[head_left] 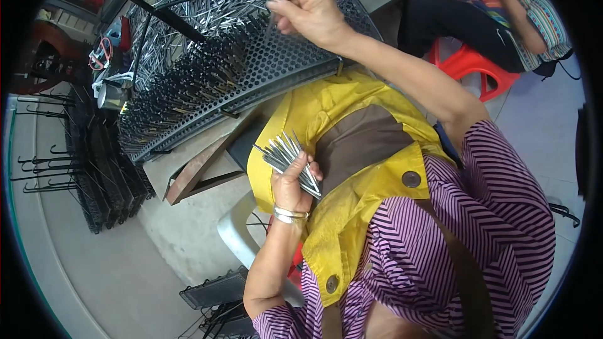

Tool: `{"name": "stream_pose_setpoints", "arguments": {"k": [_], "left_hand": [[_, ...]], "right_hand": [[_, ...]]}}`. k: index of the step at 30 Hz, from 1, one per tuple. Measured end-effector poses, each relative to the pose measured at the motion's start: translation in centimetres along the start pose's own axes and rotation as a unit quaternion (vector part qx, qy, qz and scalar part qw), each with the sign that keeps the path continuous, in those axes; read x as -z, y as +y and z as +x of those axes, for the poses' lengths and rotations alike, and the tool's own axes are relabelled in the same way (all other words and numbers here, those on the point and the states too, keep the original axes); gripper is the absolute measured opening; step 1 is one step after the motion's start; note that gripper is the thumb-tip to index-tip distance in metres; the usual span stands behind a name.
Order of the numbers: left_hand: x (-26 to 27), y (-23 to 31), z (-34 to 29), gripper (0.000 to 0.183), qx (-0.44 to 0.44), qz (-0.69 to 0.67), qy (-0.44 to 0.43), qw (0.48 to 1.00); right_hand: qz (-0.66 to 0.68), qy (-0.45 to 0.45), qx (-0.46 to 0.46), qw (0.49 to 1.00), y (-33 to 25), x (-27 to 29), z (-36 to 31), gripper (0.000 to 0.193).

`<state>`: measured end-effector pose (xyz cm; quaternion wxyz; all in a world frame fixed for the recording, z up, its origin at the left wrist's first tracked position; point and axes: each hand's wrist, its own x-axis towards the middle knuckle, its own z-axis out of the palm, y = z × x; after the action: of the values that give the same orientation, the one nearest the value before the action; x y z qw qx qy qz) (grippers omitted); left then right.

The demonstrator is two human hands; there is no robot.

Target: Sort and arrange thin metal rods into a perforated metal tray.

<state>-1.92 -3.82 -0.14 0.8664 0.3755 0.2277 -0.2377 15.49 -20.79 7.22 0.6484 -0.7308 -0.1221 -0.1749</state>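
Observation:
My left hand [294, 183], with a bracelet at its wrist, is closed round a fanned bundle of slim silver metal pieces [282, 154] over my lap. My right hand [311, 16] reaches over a black perforated rack [276, 66], thumb and forefinger pinched on one slim metal piece [272, 25], which is blurred and points down toward the holes. Many dark, upright pieces [188, 78] stand packed in the rack's left and middle part. Bare holes show on its right part, below my right hand.
A heap of loose metal pieces [220, 3] covers the table behind the rack. Black hooked racks [100, 157] stand at the left. A metal cup [112, 95] sits by the rack's left end. Another person [465, 22] sits on a red stool [480, 66] at the right.

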Motion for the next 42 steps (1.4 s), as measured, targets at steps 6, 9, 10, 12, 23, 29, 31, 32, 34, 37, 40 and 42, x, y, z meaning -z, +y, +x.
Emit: {"name": "stream_pose_setpoints", "arguments": {"k": [6, 9, 10, 12, 23, 29, 31, 32, 34, 37, 40, 42], "left_hand": [[-0.2, 0.1, -0.1, 0.009, -0.003, 0.004, 0.009, 1.0], [-0.4, 0.2, -0.1, 0.009, -0.003, 0.005, 0.013, 1.0], [-0.4, 0.3, -0.2, 0.01, -0.005, 0.007, 0.012, 1.0], [-0.5, 0.5, -0.1, 0.011, -0.002, -0.002, 0.019, 1.0], [-0.9, 1.0, -0.6, 0.014, -0.037, 0.023, 0.007, 0.999], [-0.7, 1.1, -0.6, 0.015, -0.058, 0.025, -0.022, 0.998], [-1.2, 1.1, -0.8, 0.015, -0.053, 0.034, -0.034, 0.997], [-1.2, 1.1, -1.0, 0.015, -0.051, 0.04, -0.043, 0.997], [-1.6, 1.0, -1.2, 0.016, -0.034, 0.034, -0.033, 0.998], [-1.1, 0.6, -1.0, 0.018, -0.021, 0.022, -0.017, 0.999], [-1.1, 0.5, -0.9, 0.017, -0.028, 0.019, -0.014, 0.999], [-1.1, 0.3, -0.8, 0.016, -0.026, -0.008, -0.032, 0.999]], "right_hand": [[-0.051, 0.013, 0.083, 0.995, 3.0, -2.7, 2.5, 0.011], [-0.148, -0.014, 0.155, 0.977, 3.5, -3.1, 3.2, 0.012], [-0.149, -0.014, 0.153, 0.977, 3.6, -3.1, 3.4, 0.012], [-0.306, -0.035, 0.244, 0.92, 3.3, -3.2, 3.8, 0.015], [-0.454, -0.21, 0.249, 0.829, 1.5, -3.7, 1.3, 0.015], [-0.197, -0.394, -0.006, 0.898, 0.3, -2.5, -7.2, 0.031], [-0.046, -0.352, -0.085, 0.931, -0.1, -2.3, -9.9, 0.018], [0.063, -0.325, -0.245, 0.911, -1.1, -2.2, -10.6, 0.013], [0.07, -0.303, -0.252, 0.916, -0.9, -1.7, -10.7, 0.011], [0.069, -0.248, -0.212, 0.943, -0.6, -0.9, -9.0, 0.008], [-0.016, -0.098, -0.048, 0.994, -1.3, 0.3, -4.9, 0.009], [-0.079, -0.011, 0.12, 0.99, -0.4, 0.3, -1.9, 0.009]]}}
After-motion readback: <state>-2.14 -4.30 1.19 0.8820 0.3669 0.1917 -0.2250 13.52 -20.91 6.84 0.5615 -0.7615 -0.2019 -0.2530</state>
